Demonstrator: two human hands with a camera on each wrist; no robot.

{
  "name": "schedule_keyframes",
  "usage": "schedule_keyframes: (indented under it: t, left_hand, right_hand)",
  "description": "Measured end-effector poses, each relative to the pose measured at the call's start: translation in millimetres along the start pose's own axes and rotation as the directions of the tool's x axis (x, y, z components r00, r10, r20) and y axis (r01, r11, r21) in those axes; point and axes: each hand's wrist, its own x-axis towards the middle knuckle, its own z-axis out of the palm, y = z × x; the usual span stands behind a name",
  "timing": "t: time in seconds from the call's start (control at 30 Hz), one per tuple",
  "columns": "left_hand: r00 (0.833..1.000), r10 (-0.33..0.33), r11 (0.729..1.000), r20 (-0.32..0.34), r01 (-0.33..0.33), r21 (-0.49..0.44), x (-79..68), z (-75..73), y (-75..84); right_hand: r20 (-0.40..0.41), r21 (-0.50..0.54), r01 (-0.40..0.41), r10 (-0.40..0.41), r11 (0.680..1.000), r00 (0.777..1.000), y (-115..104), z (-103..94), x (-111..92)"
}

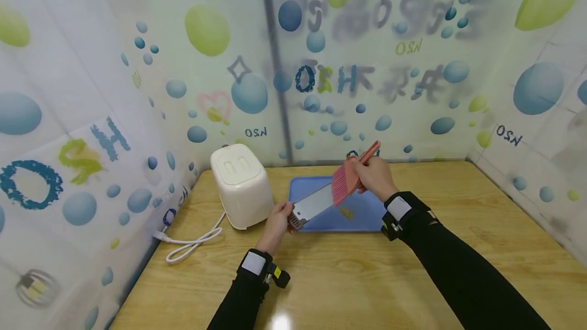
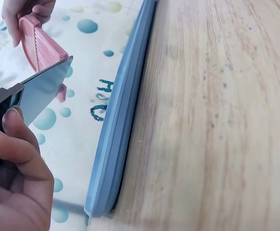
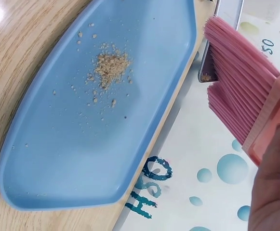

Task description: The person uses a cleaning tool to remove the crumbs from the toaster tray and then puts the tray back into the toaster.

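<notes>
My left hand [image 1: 275,224] grips the dark handle end of a metal crumb tray [image 1: 315,203], its flat plate pointing to the right. My right hand [image 1: 377,178] holds a pink brush [image 1: 345,183] by its handle, with the bristles [image 2: 50,50] right at the far end of the plate. A few crumbs show at that end of the plate in the right wrist view. Both are held above a blue tray [image 1: 308,184] on the table. In that tray lies a small heap of tan crumbs [image 3: 112,66], with finer bits scattered around it.
A white toaster [image 1: 243,190] stands left of the blue tray, close by my left hand. Its white cord [image 1: 194,244] lies looped on the wooden table [image 1: 348,279]. Printed curtain-like walls [image 1: 220,80] enclose the table at the back and both sides.
</notes>
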Motion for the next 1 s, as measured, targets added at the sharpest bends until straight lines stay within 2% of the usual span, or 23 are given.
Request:
schedule_keyframes:
  t: [0.23, 0.6, 0.73, 1.0]
  left_hand:
    - [1.000, 0.014, 1.000, -0.016, -0.013, 0.022, 0.4, -6.0, -0.6]
    - [0.998, 0.048, 0.999, -0.041, -0.048, 0.015, 5.4, -4.0, -3.2]
    - [0.998, 0.040, 0.999, -0.052, -0.039, 0.025, 3.8, 3.0, 1.0]
    - [0.998, 0.032, 0.999, -0.063, -0.031, 0.007, 5.7, -3.3, -4.1]
  right_hand:
    - [0.004, -0.001, -0.017, 0.017, 1.000, 1.000, 1.2, 5.4, 4.2]
    - [0.023, 0.000, -0.026, 0.026, 1.000, 0.999, 6.7, 2.8, 6.7]
    - [0.008, -0.009, -0.027, 0.027, 1.000, 1.000, 10.1, -2.4, 4.8]
    - [-0.003, -0.018, -0.018, 0.018, 1.000, 1.000, 8.8, 1.9, 4.3]
